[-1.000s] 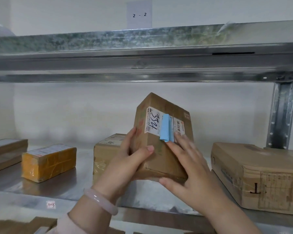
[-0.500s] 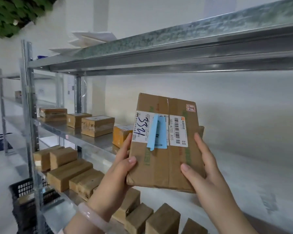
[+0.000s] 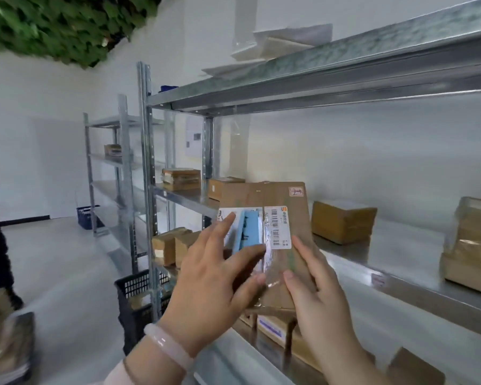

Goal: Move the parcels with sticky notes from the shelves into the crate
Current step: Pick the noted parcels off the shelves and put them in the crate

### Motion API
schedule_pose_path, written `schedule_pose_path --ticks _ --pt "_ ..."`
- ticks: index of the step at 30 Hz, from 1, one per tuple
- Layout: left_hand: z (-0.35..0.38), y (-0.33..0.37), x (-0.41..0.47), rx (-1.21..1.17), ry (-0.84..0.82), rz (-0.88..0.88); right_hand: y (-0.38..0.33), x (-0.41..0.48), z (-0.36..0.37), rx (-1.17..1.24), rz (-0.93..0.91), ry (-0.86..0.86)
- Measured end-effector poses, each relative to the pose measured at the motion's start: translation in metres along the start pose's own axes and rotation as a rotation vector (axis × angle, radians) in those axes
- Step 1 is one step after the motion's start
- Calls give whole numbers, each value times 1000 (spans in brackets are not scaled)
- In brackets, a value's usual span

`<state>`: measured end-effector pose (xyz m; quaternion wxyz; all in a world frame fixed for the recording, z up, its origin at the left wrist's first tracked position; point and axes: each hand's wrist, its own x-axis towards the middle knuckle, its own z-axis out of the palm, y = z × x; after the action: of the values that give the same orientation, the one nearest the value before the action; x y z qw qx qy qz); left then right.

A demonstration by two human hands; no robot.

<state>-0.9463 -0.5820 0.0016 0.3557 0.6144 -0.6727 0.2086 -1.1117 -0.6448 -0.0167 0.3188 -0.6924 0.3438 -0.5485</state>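
1. Head view: the parcel (image 3: pixel 283 198) is being held up in both hands, off the shelf (image 3: pixel 400 262) and just in front of it. Its long axis is running roughly vertical, with the blue sticky note (image 3: pixel 247 232) facing the camera.
2. The black crate (image 3: pixel 139 295) is sitting on the floor, down and left of the hands, beside the upright post (image 3: pixel 147 218). The left hand (image 3: pixel 206 279) is nearer to it, so the coming move is probably heading down-left.
3. The left hand's fingers (image 3: pixel 245 254) are lying spread and fairly straight across the front face, touching the note and not curling round anything.
4. The right hand (image 3: pixel 317 295) is gripping the parcel's lower right side, thumb on the front. It is likely carrying the weight.
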Motion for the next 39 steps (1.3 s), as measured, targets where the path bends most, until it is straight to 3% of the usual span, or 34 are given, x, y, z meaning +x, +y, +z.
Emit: schedule_pose_path --ticks 4,8,20,28,36,39 --pt "-8 -82 -28 30 17 -239 8 1 85 46 25 -79" --pt "-12 -148 -53 -100 27 -452 12 1 156 52 23 -161" --pt "14 -319 -76 -488 60 -871 65 41 325 198 179 -376" --pt "63 -442 -37 -317 -35 -821 123 119 440 204 301 -449" --pt "84 -553 -33 115 -140 -679 163 164 558 210 353 -544" --pt "94 -605 -38 113 -88 -720 174 173 605 210 382 -533"
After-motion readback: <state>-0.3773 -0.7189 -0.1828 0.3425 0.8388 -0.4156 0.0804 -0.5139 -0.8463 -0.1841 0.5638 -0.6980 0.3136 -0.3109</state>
